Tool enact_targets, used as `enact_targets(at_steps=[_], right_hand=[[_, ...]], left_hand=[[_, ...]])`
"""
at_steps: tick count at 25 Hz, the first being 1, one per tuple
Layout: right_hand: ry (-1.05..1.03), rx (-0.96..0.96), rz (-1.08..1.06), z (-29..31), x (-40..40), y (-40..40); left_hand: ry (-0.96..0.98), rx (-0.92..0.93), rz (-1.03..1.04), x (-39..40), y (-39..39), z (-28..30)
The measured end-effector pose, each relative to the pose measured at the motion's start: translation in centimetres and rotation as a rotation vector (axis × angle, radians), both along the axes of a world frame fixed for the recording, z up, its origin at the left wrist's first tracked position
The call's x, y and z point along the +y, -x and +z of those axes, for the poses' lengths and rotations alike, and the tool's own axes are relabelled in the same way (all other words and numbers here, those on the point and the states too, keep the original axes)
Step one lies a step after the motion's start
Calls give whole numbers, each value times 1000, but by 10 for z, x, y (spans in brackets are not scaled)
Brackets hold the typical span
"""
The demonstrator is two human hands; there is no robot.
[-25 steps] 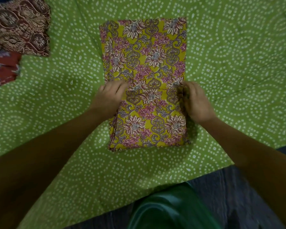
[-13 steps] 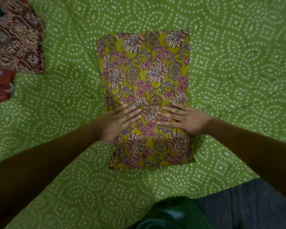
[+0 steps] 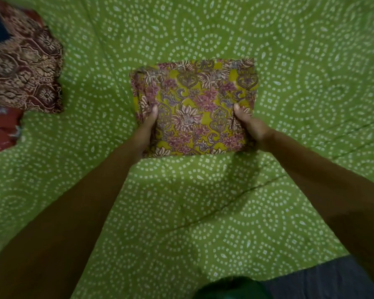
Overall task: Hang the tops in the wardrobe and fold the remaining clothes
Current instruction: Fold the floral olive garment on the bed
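Floral cloth, folded, gripped by left hand and right hand.

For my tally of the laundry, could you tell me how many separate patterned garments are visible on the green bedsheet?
3: the yellow floral garment, gripped at its sides by the left hand and right hand; the maroon patterned garment at far left; a red garment below it, partly cropped. More may be out of view.

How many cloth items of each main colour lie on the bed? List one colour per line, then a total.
Yellow floral folded cloth: 1
Maroon patterned cloth: 1
Red cloth: 1
Green dotted bedsheet: 1
Total: 4
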State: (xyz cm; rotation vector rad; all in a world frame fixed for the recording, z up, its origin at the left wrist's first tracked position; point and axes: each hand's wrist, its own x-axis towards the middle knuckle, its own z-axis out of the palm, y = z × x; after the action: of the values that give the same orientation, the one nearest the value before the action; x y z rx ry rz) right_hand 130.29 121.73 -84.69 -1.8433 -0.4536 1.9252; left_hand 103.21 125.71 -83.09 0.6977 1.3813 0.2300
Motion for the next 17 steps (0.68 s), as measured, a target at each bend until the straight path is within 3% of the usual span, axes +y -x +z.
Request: enact_targets(at_steps=[1,2,3,4,5,7,9,10,14,17], right_hand=[[-23,-135,-21,-1,-4,-1],[-90,-318,-62,1,-10,-2],[-191,-566,-82,2,-14,-2],[-318,-841,-95,6,-19,1],[-484,-1050,-65,11,-22,10],[-770,-1068,174,12,-29,44],[-805,-1051,616,-14,-37,70],[-756,-1102,765,-28,-33,72],[-761,-1337,776,-51,38,41],[-768,-1395,723,-49,82,22]], left_hand=[[2,58,27,-5,1,4],[-64,238,46,-11,3,8],[-218,499,17,-19,4,12],[-476,816,-56,-28,2,15],[-753,1007,-139,-38,-4,18],[-1094,938,-409,-50,-32,13],[-1124,813,-767,-47,-61,-9],[-1075,824,-846,-38,-67,-21],[-1023,1088,-763,23,-66,-53],[-1011,1180,-651,64,-64,-48]])
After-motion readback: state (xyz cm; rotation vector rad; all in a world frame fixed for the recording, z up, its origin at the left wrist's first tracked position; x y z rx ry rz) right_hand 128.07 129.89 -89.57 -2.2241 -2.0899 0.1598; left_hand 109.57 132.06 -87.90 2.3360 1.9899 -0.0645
